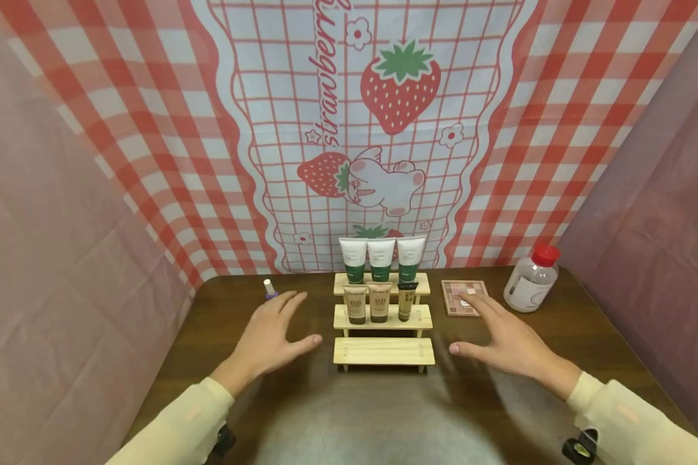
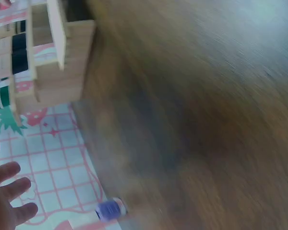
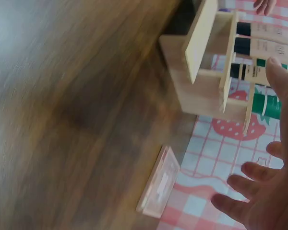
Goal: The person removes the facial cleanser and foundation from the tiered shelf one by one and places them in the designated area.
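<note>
A tiered wooden stand sits mid-table between the two hands. Its top step carries three white-and-green squeeze tubes; on the middle step are two beige BB tubes and a slimmer gold tube with a black top. The lowest step is bare. My left hand hovers left of the stand, fingers spread, holding nothing, and partly hides a small purple bottle with a white cap. To the right, my right hand is likewise spread and holds nothing, its fingertips overlapping a makeup palette in the head view.
At the back right stands a clear bottle with a red cap. A strawberry-print checked cloth hangs behind the brown wooden table. Pink cloth drapes both sides.
</note>
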The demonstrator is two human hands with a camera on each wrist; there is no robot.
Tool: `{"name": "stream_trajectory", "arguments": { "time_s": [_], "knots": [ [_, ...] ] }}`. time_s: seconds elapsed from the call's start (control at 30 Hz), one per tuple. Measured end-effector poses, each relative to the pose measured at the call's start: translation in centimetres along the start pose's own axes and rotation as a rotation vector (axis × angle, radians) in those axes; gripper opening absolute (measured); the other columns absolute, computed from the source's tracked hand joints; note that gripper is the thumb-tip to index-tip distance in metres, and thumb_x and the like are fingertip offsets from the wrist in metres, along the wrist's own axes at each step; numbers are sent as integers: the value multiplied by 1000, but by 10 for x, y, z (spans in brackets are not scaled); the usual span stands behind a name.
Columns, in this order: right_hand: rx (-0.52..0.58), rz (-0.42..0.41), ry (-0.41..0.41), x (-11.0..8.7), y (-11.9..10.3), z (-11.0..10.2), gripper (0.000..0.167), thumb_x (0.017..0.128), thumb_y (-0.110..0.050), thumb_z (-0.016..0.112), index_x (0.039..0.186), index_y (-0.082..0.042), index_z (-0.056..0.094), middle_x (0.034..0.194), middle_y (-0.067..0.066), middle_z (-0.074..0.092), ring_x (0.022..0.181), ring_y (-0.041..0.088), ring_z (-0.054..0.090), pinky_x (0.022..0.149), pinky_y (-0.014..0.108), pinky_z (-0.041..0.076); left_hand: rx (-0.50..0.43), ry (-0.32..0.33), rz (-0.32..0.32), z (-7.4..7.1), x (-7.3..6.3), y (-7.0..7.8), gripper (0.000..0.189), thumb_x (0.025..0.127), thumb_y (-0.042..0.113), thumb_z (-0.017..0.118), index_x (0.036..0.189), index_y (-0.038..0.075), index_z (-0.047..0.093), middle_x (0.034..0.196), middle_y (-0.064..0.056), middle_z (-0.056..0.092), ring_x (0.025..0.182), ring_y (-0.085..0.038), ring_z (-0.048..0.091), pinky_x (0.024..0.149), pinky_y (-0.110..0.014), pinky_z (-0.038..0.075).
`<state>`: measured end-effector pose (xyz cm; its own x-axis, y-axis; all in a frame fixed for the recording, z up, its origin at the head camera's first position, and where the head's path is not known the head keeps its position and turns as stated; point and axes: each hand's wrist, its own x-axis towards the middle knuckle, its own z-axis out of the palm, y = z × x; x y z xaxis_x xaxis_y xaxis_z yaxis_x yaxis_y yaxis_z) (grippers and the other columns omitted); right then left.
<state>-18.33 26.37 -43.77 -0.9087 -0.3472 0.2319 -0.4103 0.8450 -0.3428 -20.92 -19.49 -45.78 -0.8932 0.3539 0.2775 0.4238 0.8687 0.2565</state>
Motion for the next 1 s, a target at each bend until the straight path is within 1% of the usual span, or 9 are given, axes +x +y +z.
{"name": "stream_trajectory", "arguments": {
  "time_s": [0.13, 0.2, 0.3, 0.4, 0.53, 0.63, 0.73, 0.87, 1.0],
  "knots": [
    [131, 20, 16, 7, -5, 7, 89, 83, -57, 81, 148, -4, 52, 142, 22, 60, 123, 43, 62, 95, 61, 53, -159, 18, -31, -3, 10, 9, 84, 89, 73, 62, 154, 22, 44, 152, -6, 51, 140, -29, 49, 112, -57, 43],
    [197, 30, 26, 10, -6, 12, 79, 83, -50, 84, 141, -3, 58, 132, 21, 67, 116, 39, 67, 90, 56, 57, -243, 9, -56, -4, 14, 14, 81, 90, 71, 63, 154, 24, 44, 152, -3, 50, 140, -28, 49, 111, -56, 44],
    [274, 65, 27, 13, -6, 20, 67, 83, -42, 86, 134, -5, 65, 124, 17, 72, 110, 34, 71, 85, 50, 61, -338, -5, -83, -5, 21, 22, 80, 90, 68, 65, 155, 25, 43, 152, -1, 51, 139, -27, 51, 110, -56, 45],
    [333, 90, 23, 16, -6, 29, 58, 82, -35, 88, 128, -5, 69, 120, 16, 74, 107, 33, 72, 86, 48, 61, -406, -10, -88, -4, 27, 28, 79, 90, 64, 68, 154, 25, 44, 148, -3, 54, 137, -27, 52, 110, -55, 45],
    [391, 123, 9, 16, -8, 40, 55, 82, -29, 89, 126, -3, 70, 115, 17, 75, 102, 31, 74, 87, 44, 61, -506, -19, -98, -1, 34, 35, 77, 89, 57, 73, 153, 25, 45, 143, -3, 58, 131, -25, 56, 106, -53, 48],
    [426, 147, -8, 16, -10, 46, 55, 82, -27, 89, 125, -1, 69, 113, 19, 75, 99, 30, 75, 84, 39, 62, -574, -35, -90, 3, 37, 39, 77, 89, 49, 77, 153, 20, 46, 140, -5, 59, 126, -25, 58, 103, -52, 51],
    [464, 165, -22, 15, -13, 50, 54, 81, -27, 89, 125, -1, 69, 112, 20, 74, 97, 30, 76, 81, 35, 62, -631, -47, -72, 7, 40, 42, 78, 89, 41, 79, 154, 13, 45, 139, -10, 61, 123, -28, 60, 102, -50, 52],
    [496, 189, -44, 14, -16, 54, 54, 81, -26, 89, 124, -1, 70, 113, 20, 75, 97, 30, 76, 80, 34, 62, -675, -62, -59, 12, 43, 46, 78, 89, 35, 81, 153, 11, 45, 138, -12, 62, 122, -31, 62, 101, -49, 53],
    [500, 217, -58, 13, -18, 59, 55, 80, -26, 90, 125, -1, 69, 113, 20, 75, 97, 29, 76, 80, 33, 62, -694, -74, -62, 16, 44, 49, 76, 88, 35, 82, 152, 13, 47, 137, -9, 63, 122, -31, 64, 100, -50, 54]
  ]
}}
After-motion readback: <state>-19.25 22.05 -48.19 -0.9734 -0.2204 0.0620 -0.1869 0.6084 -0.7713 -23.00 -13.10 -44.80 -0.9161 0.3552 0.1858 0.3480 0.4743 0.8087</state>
